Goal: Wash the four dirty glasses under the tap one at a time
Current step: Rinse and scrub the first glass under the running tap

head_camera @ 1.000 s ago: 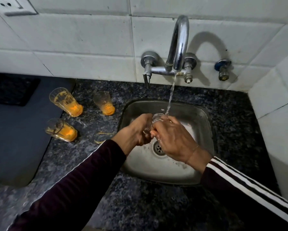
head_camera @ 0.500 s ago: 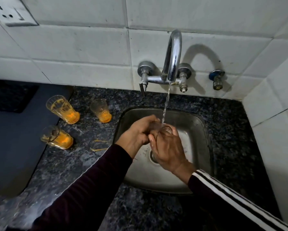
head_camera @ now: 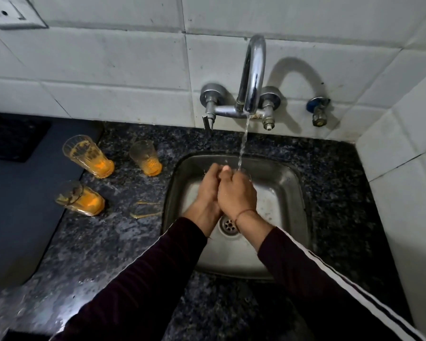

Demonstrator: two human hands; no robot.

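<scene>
Over the steel sink (head_camera: 296, 202) my left hand (head_camera: 208, 187) and my right hand (head_camera: 237, 193) are pressed side by side under the running tap (head_camera: 252, 75). Both curl round a clear glass (head_camera: 246, 172), of which only a bit of rim shows past my right fingers. The stream of water falls onto that rim. Three dirty glasses with orange residue stand on the dark granite counter left of the sink: one at the back left (head_camera: 89, 156), one nearer the sink (head_camera: 146, 157), one in front (head_camera: 80, 198).
Orange ring marks (head_camera: 145, 210) stain the counter between the glasses and the sink. A dark mat (head_camera: 22, 193) covers the counter's left part. White tiled walls close in behind and on the right, with a small valve (head_camera: 317, 112) and a wall socket (head_camera: 12, 11).
My hands have closed in together round the glass, so it is now nearly hidden. The camera has tilted, shifting the sink and tap lower in view.
</scene>
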